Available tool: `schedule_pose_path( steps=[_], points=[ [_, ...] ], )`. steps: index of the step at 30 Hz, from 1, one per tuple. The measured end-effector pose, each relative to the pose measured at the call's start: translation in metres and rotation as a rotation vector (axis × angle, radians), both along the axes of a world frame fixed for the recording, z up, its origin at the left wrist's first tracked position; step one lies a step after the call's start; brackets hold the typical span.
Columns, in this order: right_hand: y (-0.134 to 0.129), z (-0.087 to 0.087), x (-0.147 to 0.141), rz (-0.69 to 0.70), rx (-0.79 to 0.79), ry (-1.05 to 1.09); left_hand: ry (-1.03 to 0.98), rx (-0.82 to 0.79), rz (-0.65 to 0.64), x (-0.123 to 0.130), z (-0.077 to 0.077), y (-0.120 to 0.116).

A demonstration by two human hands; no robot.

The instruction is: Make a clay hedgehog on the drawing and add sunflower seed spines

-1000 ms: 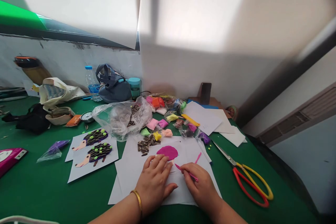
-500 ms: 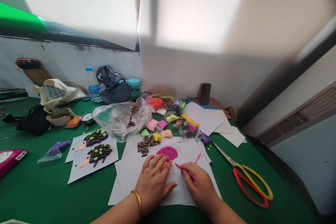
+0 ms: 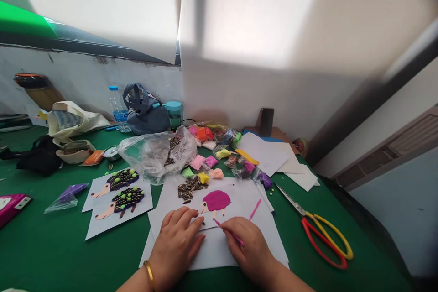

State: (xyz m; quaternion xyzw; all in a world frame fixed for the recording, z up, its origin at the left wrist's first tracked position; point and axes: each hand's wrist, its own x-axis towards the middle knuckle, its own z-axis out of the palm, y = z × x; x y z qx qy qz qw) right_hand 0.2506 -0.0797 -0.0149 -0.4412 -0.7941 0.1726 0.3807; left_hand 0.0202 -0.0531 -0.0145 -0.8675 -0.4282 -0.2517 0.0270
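My right hand (image 3: 248, 244) grips a thin pink clay modelling tool (image 3: 236, 238). The tool's tip touches the paper at the foot of a leg on a clay hedgehog (image 3: 217, 201) with a magenta body and pale pink face and legs. My left hand (image 3: 178, 239) lies flat with fingers spread on the white paper (image 3: 212, 251), left of and below the hedgehog. A small dark bit (image 3: 204, 223) shows by its fingertips. Another pink tool (image 3: 255, 209) rests on the paper to the right. Striped sunflower seeds (image 3: 188, 189) are piled above the hedgehog's head.
Large scissors (image 3: 315, 226) lie open at the right. Two finished hedgehog cards (image 3: 119, 203) are at the left. Behind the paper sit a plastic bag of seeds (image 3: 160, 153), small clay packets (image 3: 197, 162) and white sheets (image 3: 263, 153). A blue bag (image 3: 148, 116) stands by the wall.
My left hand has slid left and down, uncovering the hedgehog's face and legs. My right hand has moved left with the tool, bringing its tip down to the leg.
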Motion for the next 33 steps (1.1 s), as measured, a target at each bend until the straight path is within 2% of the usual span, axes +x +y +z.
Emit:
schedule_pose_path(
  steps=[4, 15, 24, 29, 33],
  points=[
    [0.003, -0.001, -0.009, 0.016, 0.015, 0.001, 0.01, 0.006, -0.027, 0.005, -0.003, -0.002],
    [0.001, -0.001, -0.002, -0.04, -0.071, 0.042, 0.096, -0.021, -0.04, 0.01, -0.008, 0.001],
    [0.002, 0.001, -0.003, -0.062, -0.089, 0.065, 0.095, 0.071, -0.055, 0.007, -0.009, -0.004],
    [0.002, 0.001, -0.003, -0.064, -0.091, 0.07, 0.157, 0.098, -0.066, 0.008, -0.004, 0.001],
    [0.002, 0.0, -0.002, -0.057, -0.103, 0.071, 0.12, 0.092, -0.099, 0.004, 0.001, -0.002]
  ],
)
